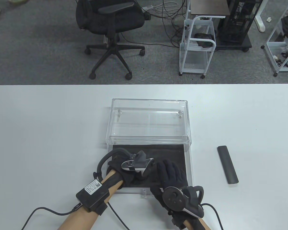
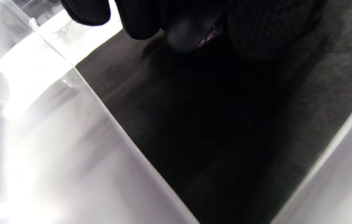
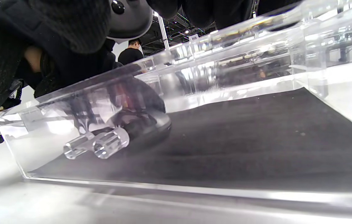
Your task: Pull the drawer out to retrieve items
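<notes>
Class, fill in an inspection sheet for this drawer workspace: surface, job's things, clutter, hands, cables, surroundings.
Surface: white table.
Job's things: clear acrylic drawer box; drawer pulled out toward the person, black-lined; dark rounded object inside, near the drawer's front wall; black bar lying on the table, right of the drawer.
Clutter: nothing seen.
Hands: left hand reaching into the drawer; right hand over the drawer's front, grip unclear.
Cables: glove leads trailing across the table.
Surroundings: office chair, white carts, carpet.
</notes>
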{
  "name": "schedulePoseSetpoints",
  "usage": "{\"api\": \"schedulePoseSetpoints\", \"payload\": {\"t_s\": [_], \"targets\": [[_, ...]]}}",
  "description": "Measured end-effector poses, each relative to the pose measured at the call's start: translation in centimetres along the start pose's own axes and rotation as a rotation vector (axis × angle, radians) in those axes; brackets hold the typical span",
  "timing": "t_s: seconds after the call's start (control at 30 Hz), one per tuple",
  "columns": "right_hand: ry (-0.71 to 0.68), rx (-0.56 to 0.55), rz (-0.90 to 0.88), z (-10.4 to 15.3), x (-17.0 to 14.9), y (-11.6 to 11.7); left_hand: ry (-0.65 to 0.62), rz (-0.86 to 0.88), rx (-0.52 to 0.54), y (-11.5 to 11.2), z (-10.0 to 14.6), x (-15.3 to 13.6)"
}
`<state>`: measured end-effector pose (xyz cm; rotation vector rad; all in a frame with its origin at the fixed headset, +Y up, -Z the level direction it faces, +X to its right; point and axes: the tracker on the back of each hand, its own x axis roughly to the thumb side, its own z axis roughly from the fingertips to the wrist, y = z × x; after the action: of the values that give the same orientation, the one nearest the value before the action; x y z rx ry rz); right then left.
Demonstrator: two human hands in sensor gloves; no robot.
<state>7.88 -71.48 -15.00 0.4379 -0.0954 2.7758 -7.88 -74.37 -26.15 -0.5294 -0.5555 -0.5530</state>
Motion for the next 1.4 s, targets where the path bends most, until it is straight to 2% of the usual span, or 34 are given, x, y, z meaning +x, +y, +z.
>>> {"api": "schedulePoseSetpoints", "payload": {"t_s": [0.17,0.33,0.5,0.57,0.63,0.87,1.1,1.4], "targets": [[0.005,-0.008,-0.011,0.0,-0.1,-0.1,0.0,0.044,0.096,0.4,1.7,-0.9],[0.006,-0.03,-0.023,0.1,-0.3,-0.2,0.003,0.127,0.238,1.3,5.4,-2.4],[-0.052,-0.051,-0.072,0.3,-0.3,-0.6,0.02,0.108,0.454,2.0,10.2,-2.3],[-0.109,-0.089,-0.104,0.5,0.2,-0.8,0.035,0.101,0.561,1.8,11.9,-1.5],[-0.157,-0.113,-0.098,0.8,0.6,-1.0,0.056,0.108,0.625,1.4,12.8,-0.7],[-0.254,-0.184,0.063,1.4,2.1,-0.6,0.1,0.166,0.832,-0.7,14.8,1.9],[-0.304,-0.301,0.227,2.0,3.8,0.1,0.123,0.142,0.904,-2.1,15.3,2.9],[-0.317,-0.366,0.3,2.2,4.3,0.4,0.103,0.131,0.94,-2.4,14.8,3.5]]}}
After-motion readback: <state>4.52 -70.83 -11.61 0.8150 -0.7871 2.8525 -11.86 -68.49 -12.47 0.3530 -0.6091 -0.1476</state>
